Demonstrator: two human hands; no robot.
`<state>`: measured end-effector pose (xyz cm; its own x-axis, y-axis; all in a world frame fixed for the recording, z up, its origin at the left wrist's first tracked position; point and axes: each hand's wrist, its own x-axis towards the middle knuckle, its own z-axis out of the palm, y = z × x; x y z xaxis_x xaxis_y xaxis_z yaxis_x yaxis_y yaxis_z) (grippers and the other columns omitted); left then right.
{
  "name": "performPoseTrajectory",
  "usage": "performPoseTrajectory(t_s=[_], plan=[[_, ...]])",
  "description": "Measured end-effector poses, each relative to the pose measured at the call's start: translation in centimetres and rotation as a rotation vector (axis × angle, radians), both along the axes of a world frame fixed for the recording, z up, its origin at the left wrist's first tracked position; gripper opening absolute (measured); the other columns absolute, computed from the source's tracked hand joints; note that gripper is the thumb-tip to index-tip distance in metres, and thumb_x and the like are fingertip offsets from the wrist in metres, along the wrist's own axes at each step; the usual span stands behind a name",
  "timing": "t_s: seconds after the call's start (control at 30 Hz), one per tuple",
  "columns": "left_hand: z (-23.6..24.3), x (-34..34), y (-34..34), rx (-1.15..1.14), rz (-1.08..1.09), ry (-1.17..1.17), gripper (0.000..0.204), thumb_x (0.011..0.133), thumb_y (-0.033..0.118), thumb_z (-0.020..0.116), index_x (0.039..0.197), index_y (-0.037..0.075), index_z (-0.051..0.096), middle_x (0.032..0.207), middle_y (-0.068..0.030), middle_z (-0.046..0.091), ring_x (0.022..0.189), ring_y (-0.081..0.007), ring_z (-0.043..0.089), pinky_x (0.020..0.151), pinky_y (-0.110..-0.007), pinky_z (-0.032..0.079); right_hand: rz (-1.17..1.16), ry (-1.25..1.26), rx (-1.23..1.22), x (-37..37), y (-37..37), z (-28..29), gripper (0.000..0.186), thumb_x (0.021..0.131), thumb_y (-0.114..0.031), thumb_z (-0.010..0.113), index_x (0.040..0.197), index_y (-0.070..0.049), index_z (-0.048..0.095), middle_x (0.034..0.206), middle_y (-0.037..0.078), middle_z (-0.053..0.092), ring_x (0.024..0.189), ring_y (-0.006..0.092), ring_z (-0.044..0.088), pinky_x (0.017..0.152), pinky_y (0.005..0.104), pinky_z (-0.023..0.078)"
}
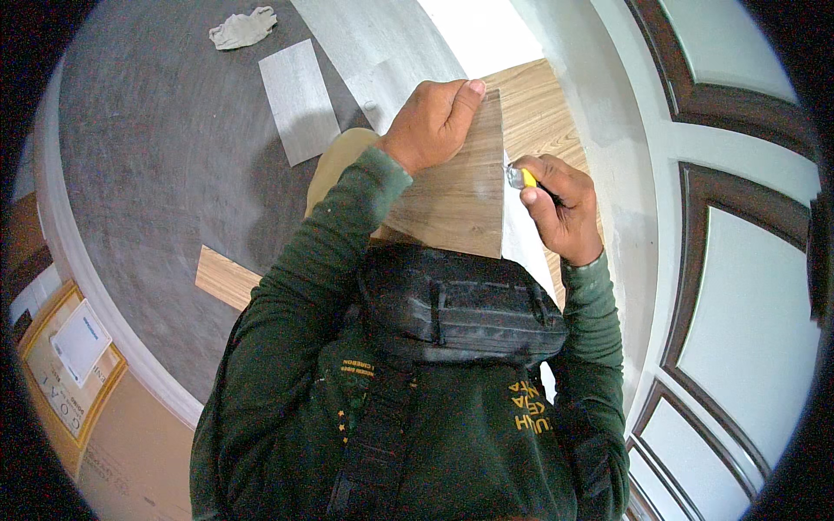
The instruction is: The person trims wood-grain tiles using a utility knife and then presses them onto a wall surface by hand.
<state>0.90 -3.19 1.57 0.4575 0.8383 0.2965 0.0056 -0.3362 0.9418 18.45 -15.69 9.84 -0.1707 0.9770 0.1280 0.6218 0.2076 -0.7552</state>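
In the head view, a wood-grain flooring plank (pixel 460 195) is held up in front of the chest, resting against the raised knee in tan trousers. The left hand (pixel 432 122) is clamped over the plank's far left edge, fingers curled around it and thumb pressed flat on the face. The right hand (pixel 560 207) is closed around a yellow-handled utility knife (pixel 522 178), whose tip is set against the plank's right edge, near its far end.

The step in hand appears to be trimming or scoring along that right edge. The next move would seem to call for a steady draw of the blade along the edge toward the body, with the plank kept braced and the left fingers kept clear of the cut.

On the grey floor (pixel 156 174) to the left lie a pale plank offcut (pixel 300 100), a crumpled glove (pixel 243 28) farther off, and a small wood-grain piece (pixel 224 278) nearer. A panelled white door (pixel 738 286) stands to the right.
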Motion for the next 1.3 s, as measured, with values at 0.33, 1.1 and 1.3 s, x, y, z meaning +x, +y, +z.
performPoseTrajectory(t_s=[0.33,1.1,1.3], plan=[[0.1,0.1,-0.1,0.006,0.004,0.051,0.050,0.105,0.031,0.043,0.074,-0.005,0.058,0.058,-0.0257,0.053,0.052,-0.0414,0.056,0.053,-0.047,0.043,-0.007,-0.065,0.070,-0.2,0.1,0.1,0.020,0.086,-0.013,0.069,0.102,-0.002,0.068,0.070,0.011,0.057,0.059,0.0241,0.055,0.053,0.0349,0.042],[-0.4,0.9,0.0,0.029,-0.007,0.090,0.047,0.104,0.031,0.043,0.078,-0.004,0.062,0.064,-0.0272,0.058,0.061,-0.0450,0.060,0.060,-0.050,0.047,-0.028,-0.075,0.070,1.0,1.7,-0.6,0.018,0.089,-0.015,0.068,0.100,0.000,0.068,0.068,0.011,0.056,0.057,0.0239,0.055,0.053,0.0354,0.043],[-0.9,0.9,0.2,0.052,0.020,0.068,0.048,0.105,0.031,0.043,0.078,-0.005,0.061,0.063,-0.0269,0.057,0.058,-0.0443,0.058,0.059,-0.049,0.046,-0.051,-0.094,0.048,0.6,2.4,-0.8,0.017,0.089,-0.018,0.068,0.099,-0.004,0.069,0.068,0.010,0.056,0.056,0.0237,0.053,0.053,0.0354,0.042]])
